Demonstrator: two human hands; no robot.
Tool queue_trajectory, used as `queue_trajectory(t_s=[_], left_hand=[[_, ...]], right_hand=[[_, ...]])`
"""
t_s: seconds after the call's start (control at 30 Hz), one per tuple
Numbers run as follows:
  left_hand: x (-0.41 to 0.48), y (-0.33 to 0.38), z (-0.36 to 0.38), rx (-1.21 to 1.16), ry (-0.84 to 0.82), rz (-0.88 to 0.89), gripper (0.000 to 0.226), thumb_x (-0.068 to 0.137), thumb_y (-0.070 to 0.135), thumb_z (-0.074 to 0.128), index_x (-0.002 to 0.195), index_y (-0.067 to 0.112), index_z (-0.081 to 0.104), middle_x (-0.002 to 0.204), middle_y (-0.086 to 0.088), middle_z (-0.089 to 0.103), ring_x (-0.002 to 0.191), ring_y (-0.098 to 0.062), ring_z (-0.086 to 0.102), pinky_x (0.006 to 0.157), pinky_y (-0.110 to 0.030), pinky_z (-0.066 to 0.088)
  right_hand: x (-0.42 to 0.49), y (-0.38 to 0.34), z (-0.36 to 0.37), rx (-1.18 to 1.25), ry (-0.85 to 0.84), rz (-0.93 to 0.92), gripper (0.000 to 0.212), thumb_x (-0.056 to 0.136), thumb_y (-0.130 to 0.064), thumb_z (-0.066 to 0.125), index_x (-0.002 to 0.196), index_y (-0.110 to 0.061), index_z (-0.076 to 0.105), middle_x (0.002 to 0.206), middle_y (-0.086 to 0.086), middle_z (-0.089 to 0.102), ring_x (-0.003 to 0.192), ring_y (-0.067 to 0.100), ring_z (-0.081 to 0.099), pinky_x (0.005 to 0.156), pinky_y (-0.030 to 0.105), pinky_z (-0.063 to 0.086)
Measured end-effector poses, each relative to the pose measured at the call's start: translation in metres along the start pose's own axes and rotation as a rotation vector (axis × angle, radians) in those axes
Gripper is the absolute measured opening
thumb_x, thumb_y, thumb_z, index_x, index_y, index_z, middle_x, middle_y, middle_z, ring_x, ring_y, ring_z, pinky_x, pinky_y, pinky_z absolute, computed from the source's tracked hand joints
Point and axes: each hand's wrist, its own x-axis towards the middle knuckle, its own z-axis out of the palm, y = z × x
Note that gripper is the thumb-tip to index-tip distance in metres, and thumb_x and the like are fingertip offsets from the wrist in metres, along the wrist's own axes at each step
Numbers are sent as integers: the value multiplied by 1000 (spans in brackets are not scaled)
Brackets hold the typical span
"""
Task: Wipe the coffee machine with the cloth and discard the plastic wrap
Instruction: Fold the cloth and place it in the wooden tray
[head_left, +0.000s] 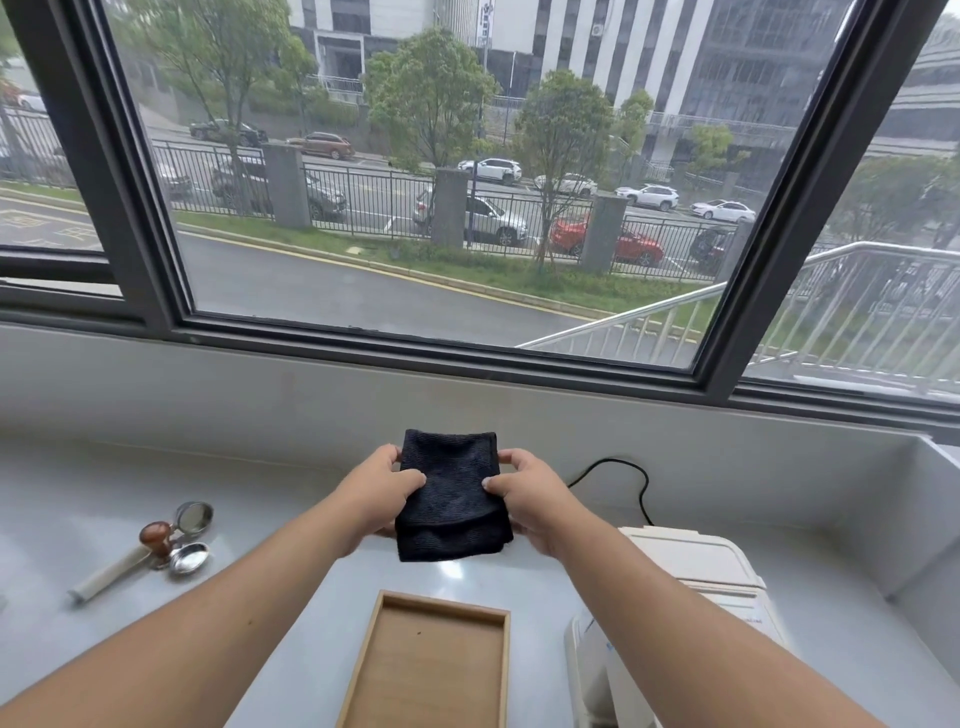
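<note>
In the head view, the left hand (382, 486) and the right hand (524, 493) are pinching the folded dark cloth (451, 493) by its two sides above the grey table (260, 467), probably making a flat pad for wiping. The cream coffee machine (691, 566) is standing low on the right. A wooden tray (431, 665) is lying nearer, a tamper (156, 540) on the left, and a wide window is facing a street.
</note>
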Motion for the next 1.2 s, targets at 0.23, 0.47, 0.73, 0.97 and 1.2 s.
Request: queue_trajectory(t_s=[0.23, 0.47, 0.73, 0.97, 1.2], left_hand=[[5, -38, 7, 58, -23, -58, 31, 93, 6, 55, 114, 27, 61, 101, -7, 76, 77, -18, 73, 62, -42, 65], [12, -89, 13, 116, 4, -111, 26, 97, 8, 62, 113, 28, 64, 98, -10, 70, 72, -18, 70, 60, -39, 65], [17, -142, 19, 172, -9, -193, 21, 98, 15, 60, 110, 33, 62, 99, -9, 74, 85, -22, 75, 58, -35, 63], [30, -185, 21, 254, 21, -243, 17, 93, 17, 66, 103, 31, 64, 94, -7, 74, 84, -25, 76, 65, -47, 67], [45, -221, 20, 320, 66, -282, 13, 85, 29, 71, 95, 33, 64, 94, 0, 75, 81, -21, 76, 68, -46, 66]], right_hand=[[7, 45, 8, 10, 14, 100, 34, 91, -6, 53, 118, -29, 55, 113, 9, 74, 100, 28, 75, 73, 51, 66], [11, 87, 20, 14, 9, 194, 46, 95, -4, 54, 136, -23, 49, 113, 7, 71, 93, 27, 75, 57, 39, 63], [19, 138, 38, -2, -2, 287, 49, 91, -3, 51, 135, -24, 49, 112, 12, 74, 99, 30, 76, 65, 46, 66], [28, 177, 55, -16, -20, 332, 61, 86, -2, 51, 143, -22, 42, 112, 4, 73, 97, 25, 75, 64, 46, 67], [45, 208, 67, -38, 14, 344, 60, 84, -3, 54, 140, -23, 47, 115, -1, 65, 99, 24, 72, 76, 53, 66]])
